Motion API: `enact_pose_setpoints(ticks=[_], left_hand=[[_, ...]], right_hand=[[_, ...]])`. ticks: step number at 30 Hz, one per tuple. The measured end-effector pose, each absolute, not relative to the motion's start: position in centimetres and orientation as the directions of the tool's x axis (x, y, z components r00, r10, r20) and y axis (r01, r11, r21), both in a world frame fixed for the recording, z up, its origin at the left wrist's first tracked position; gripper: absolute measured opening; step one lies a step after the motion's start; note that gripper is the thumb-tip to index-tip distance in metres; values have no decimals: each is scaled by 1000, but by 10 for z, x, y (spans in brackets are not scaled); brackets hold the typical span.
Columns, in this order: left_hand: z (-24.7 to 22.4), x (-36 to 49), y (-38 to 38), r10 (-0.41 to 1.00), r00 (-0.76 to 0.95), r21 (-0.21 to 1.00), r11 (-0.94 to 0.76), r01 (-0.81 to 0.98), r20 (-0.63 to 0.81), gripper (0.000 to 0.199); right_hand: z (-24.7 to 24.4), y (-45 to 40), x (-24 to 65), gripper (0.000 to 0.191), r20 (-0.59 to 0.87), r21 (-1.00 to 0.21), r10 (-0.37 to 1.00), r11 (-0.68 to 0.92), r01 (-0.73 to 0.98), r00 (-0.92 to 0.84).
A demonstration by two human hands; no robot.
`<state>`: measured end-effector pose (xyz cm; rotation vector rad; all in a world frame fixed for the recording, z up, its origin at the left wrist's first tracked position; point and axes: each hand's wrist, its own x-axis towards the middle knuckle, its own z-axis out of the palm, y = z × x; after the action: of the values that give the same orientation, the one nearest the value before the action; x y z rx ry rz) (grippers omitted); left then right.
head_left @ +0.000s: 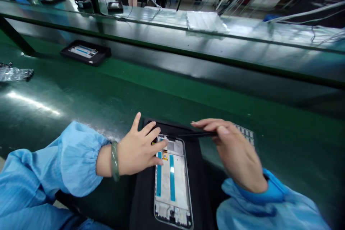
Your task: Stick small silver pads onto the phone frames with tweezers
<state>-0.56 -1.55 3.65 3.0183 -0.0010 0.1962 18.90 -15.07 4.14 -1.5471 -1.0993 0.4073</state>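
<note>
A phone frame [179, 183] with blue adhesive strips lies on a black tray [144, 194] right before me. My left hand [142, 147] rests over its upper left edge, fingers spread, the tips touching or just above the frame. In my right hand [234, 147] is a pair of black tweezers [199, 134], gripped between thumb and fingers. The tweezers point left across the frame's top end; whether their tips touch anything I cannot tell. Partly behind my right hand lies a sheet of small pale pieces [246, 133].
Farther back on the green bench [129, 90], a second black tray [104, 53] holds another phone frame [83, 51]. A clear plastic bag [16, 73] lies at the far left. Beyond runs a raised shelf [167, 46] with a white packet [206, 21]. Other people stand behind it.
</note>
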Motion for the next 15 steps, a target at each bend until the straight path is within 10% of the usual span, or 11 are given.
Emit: enact_pose_setpoints(ticks=[4, 9, 15], left_hand=[[42, -6, -49, -130, 972, 85, -985, -149, 195, 63], [42, -3, -76, -359, 885, 53, -919, -391, 295, 53], [1, 16, -106, -479, 791, -69, -868, -493, 381, 41]], right_hand=[[46, -155, 198, 20, 313, -925, 734, 91, 370, 602], [42, -155, 208, 22, 341, -523, 909, -26, 852, 238], [22, -154, 214, 30, 195, -344, 980, 28, 939, 42]])
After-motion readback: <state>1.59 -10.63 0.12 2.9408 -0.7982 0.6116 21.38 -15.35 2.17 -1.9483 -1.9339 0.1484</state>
